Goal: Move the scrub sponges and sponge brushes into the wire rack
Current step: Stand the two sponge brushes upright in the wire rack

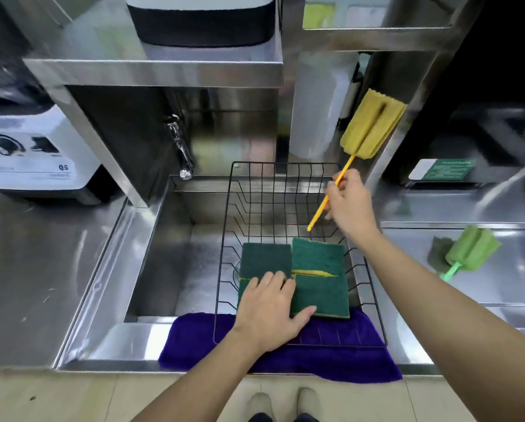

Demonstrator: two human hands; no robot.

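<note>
Right hand (348, 205) fingers pinch the yellow sponge brush (372, 124) handle over the wire rack (285, 190) around 1 o'clock, left hand (270, 312) rests flat, fingers spread, on the scrub sponges (317, 275) inside, green sponge brush (468, 251) lies on the counter (468, 300) at 3.

left hand (270, 309) hides near-left sponge (242, 295)

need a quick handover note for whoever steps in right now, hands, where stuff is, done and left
Left hand: flat on the scrub sponges in the wire rack, no grip.
Right hand: grip on the yellow sponge brush, held above the rack, head up.
Done: scrub sponges in the rack, which sits in the sink.
Left: lower the yellow brush in; fetch the green sponge brush from the right counter.
</note>
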